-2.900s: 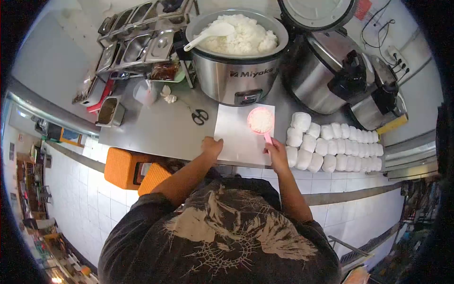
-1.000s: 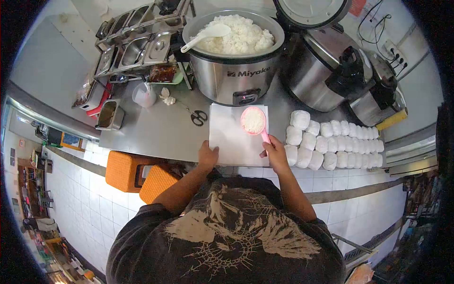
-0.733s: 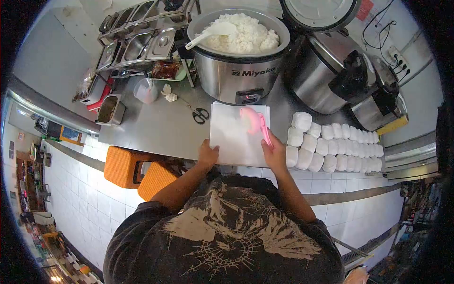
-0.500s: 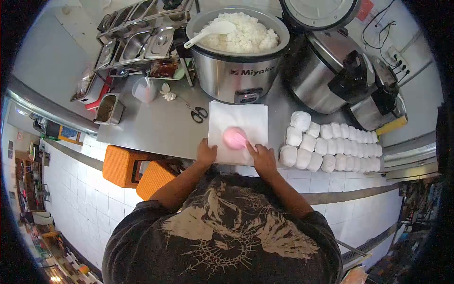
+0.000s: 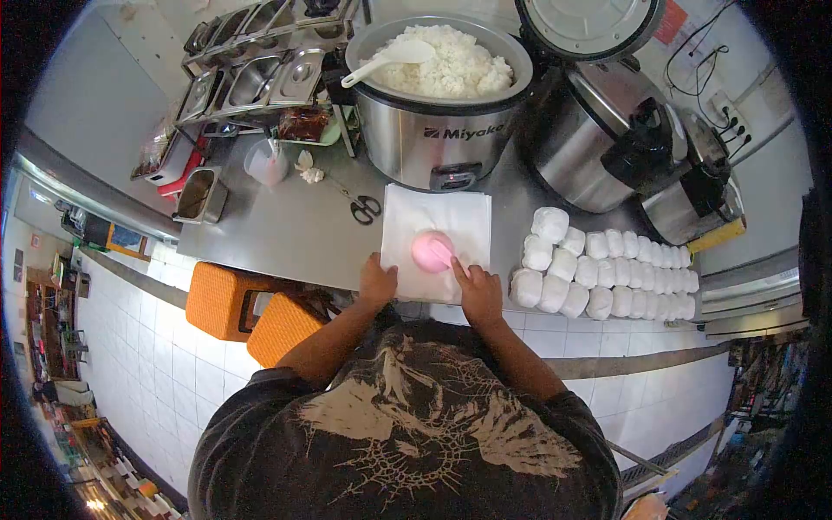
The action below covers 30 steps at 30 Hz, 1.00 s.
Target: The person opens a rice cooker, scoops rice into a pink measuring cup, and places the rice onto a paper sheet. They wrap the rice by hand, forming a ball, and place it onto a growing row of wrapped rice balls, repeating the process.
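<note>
A pink round scoop (image 5: pixel 431 250) with a short handle rests on a stack of white paper sheets (image 5: pixel 438 206) at the table's front edge. My right hand (image 5: pixel 481 296) is closed at the scoop's handle, its index finger stretched along it. At the lower left corner of the paper is my left hand (image 5: pixel 379 282), fingers bent around the edge and thumb on top. Its fingertips are partly hidden. The scoop's inside and whatever lies beneath it cannot be seen.
Behind the paper stands a rice cooker (image 5: pixel 433 130) full of rice, with a white paddle (image 5: pixel 390 61) on top. Rows of white wrapped parcels (image 5: pixel 598 273) line the right. Black scissors (image 5: pixel 365 209) and a plastic cup (image 5: pixel 266 163) lie left; orange stools (image 5: pixel 225 299) stand below.
The view has shifted very slightly. Both hands and the pink scoop keep nearly the same places on the paper.
</note>
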Available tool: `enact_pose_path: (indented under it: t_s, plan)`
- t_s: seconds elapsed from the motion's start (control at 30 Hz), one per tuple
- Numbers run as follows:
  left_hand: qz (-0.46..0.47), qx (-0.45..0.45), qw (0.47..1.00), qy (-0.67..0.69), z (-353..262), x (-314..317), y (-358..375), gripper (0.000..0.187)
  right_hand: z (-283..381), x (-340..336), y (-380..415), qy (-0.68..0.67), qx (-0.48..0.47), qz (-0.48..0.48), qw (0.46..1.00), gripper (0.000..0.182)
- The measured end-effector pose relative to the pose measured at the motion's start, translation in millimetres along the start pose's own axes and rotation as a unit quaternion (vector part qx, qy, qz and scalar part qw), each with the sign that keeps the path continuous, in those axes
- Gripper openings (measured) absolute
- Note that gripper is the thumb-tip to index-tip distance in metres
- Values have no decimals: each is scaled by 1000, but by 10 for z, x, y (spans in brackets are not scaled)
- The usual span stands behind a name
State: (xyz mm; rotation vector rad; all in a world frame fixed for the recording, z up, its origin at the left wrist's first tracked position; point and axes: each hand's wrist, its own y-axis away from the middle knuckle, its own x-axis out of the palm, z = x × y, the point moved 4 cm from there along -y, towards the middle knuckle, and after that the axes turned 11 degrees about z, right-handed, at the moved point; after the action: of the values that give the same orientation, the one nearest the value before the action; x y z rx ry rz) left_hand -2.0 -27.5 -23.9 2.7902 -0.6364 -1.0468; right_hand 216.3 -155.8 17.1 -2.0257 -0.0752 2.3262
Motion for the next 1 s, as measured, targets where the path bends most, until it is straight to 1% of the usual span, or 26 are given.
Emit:
enact_pose_path:
  t_s: [0.07,0.17,0.23,0.27,0.37,0.43,0.47,0.57,0.67,0.7,0.77,0.83,0.87,0.9,0.97,1.0]
  plan:
    - [36,-51,998,24,-81,-44,42,51,-21,16,11,1,-2,2,1000,59]
    - [-48,61,997,30,-18,-21,103,57,-33,-53,-13,-19,0,14,1000,57]
    - [-18,157,986,-52,-122,-112,167,58,-99,-48,4,-58,-6,5,998,53]
    - [-3,203,975,-94,-179,-178,212,59,-150,-64,36,-98,8,-18,995,55]
    - [116,206,931,-278,-210,-300,315,51,-354,-124,60,-198,60,-101,973,61]
    - [134,196,920,-312,-88,-276,266,46,-535,-165,-10,-239,111,-166,950,65]
    - [145,191,913,-329,-25,-235,249,45,-654,-137,-96,-252,158,-137,945,67]
    - [123,184,915,-337,-19,-178,196,36,-1027,-36,-445,-193,195,-137,952,68]
    - [127,156,939,-280,-36,-151,119,27,-1306,89,-717,-146,232,-14,962,65]
    - [114,160,945,-260,-84,-172,119,25,-1217,-37,-678,-94,214,-43,971,64]
    - [84,167,958,-220,-207,-256,126,23,-850,-498,-607,12,173,-102,980,62]
    - [109,172,974,-95,-53,-163,-21,23,-612,-477,-498,-121,53,-25,991,58]
    - [120,174,977,-31,47,-106,-87,23,-420,-497,-374,-145,-23,0,989,55]
    - [119,153,980,52,72,-89,-102,23,-195,-537,-240,-169,-98,26,980,52]
    - [115,108,964,214,85,-22,-115,23,0,-438,-51,-145,-97,3,985,43]
    - [119,67,952,274,90,-3,-121,25,32,-395,6,-132,-97,-10,986,38]
